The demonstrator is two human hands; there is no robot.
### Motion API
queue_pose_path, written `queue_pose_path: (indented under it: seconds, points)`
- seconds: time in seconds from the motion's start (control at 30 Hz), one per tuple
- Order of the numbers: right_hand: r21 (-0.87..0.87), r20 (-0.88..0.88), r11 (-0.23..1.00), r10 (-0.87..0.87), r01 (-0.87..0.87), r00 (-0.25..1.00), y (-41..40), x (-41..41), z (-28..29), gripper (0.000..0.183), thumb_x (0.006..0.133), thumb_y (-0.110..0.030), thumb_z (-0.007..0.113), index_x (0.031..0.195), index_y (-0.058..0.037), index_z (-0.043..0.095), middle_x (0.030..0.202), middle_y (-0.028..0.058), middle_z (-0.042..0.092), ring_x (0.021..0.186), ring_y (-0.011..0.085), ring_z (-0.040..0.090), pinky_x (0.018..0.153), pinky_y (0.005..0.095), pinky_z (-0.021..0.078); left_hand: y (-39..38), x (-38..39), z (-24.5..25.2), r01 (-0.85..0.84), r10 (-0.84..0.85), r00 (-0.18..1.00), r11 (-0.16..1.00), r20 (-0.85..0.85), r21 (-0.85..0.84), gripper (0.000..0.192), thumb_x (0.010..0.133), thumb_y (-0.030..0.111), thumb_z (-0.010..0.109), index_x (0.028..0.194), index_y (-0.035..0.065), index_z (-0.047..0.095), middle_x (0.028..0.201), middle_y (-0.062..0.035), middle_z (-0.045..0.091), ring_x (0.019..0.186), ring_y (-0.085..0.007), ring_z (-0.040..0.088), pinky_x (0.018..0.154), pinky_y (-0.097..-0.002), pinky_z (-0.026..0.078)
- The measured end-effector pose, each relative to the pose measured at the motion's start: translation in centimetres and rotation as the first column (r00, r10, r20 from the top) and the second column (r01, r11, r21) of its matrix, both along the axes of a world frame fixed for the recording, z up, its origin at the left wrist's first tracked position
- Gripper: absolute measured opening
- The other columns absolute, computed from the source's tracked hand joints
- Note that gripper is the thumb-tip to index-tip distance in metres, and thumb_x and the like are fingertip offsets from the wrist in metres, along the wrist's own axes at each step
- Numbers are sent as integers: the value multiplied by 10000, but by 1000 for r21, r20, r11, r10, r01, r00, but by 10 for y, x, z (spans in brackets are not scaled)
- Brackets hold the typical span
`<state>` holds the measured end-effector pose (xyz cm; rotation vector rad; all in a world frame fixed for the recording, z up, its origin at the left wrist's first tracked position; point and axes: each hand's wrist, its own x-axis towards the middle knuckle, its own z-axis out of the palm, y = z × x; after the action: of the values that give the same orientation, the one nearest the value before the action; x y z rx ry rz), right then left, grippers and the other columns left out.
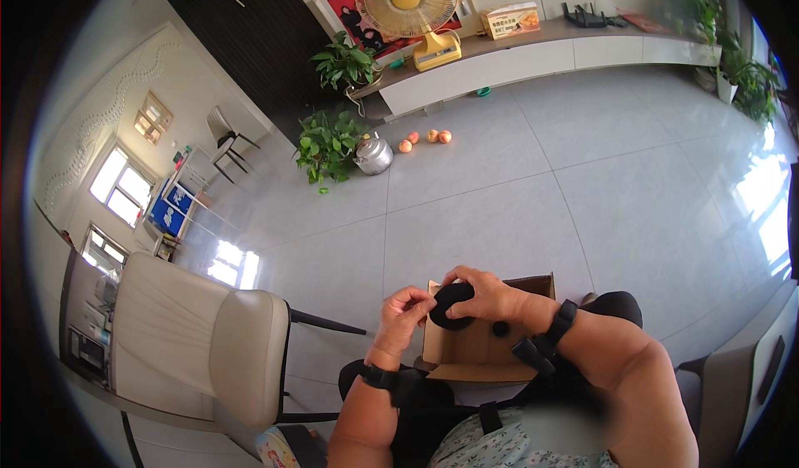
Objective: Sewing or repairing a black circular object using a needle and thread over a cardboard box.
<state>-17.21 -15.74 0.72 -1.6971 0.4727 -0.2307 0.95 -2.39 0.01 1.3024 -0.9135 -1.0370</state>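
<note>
My right hand (484, 293) grips a round black object (454, 306), its kind unclear, over the left part of an open cardboard box (480, 372). At that object's left edge is my left hand (404, 315), thumb and forefinger pinched together; whether something thin is between them cannot be told. Inside the box, below my right wrist, lies a small round black thing (500, 329). The box stands between my knees, and my right forearm hides part of it. Both wrists wear black straps.
A cream padded chair (246, 355) stands at my left. Farther off on the tiled floor are a metal kettle (374, 156), several peaches or apples (444, 136) and a leafy potted plant (328, 146). A yellow fan (437, 51) stands on a long low cabinet (487, 72).
</note>
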Motion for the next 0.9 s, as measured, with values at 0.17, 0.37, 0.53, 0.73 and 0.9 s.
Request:
queue_pose_path:
  seconds: [0.17, 0.37, 0.53, 0.73, 0.9]
  points:
    - [468, 119, 880, 33, -85, 992, 3, -1, 3, 561, 756, -225, 763, 1241, -86, 517, 1192, 128, 550, 1069, 244, 586, 880, 373, 532, -7, 0, -3, -95, 95, 995, 995, -25, -6, 46, 892, 68, 681, 930, 56, 657, 783, 3, 636, 678, -68, 561, 598, -207, 443]
    - [792, 289, 587, -118, -168, 950, 10, -5, 26, 556, 811, -190, 732, 1286, -91, 460, 1233, 102, 513, 1146, 231, 539, 971, 412, 489, -9, 2, -16, -155, 153, 987, 986, -42, -53, 134, 931, 167, 662, 972, 40, 652, 785, -9, 640, 634, -73, 554, 547, -219, 437]
    - [818, 360, 557, -300, -145, 883, 12, -2, 19, 595, 838, -221, 727, 1335, -99, 424, 1290, 112, 472, 1204, 246, 500, 1012, 424, 458, -11, -2, -16, -82, 84, 993, 996, -85, 31, 135, 900, 143, 671, 1002, 57, 657, 783, -12, 629, 571, -97, 544, 501, -245, 440]
    - [699, 293, 713, -213, -57, 932, 7, -5, 24, 678, 841, -259, 728, 1401, -86, 387, 1292, 132, 478, 1198, 255, 503, 991, 417, 478, -11, -5, -11, -111, 117, 986, 992, -118, 52, 146, 895, 140, 669, 1017, 59, 664, 774, -10, 627, 567, -96, 542, 508, -241, 443]
    - [617, 283, 775, -57, -136, 958, 1, -4, 24, 646, 825, -280, 741, 1345, -78, 414, 1229, 151, 506, 1116, 243, 550, 873, 356, 536, -10, -4, -11, -82, 91, 993, 989, -70, 124, 138, 892, 145, 673, 998, 57, 671, 760, -9, 623, 566, -94, 541, 513, -236, 443]
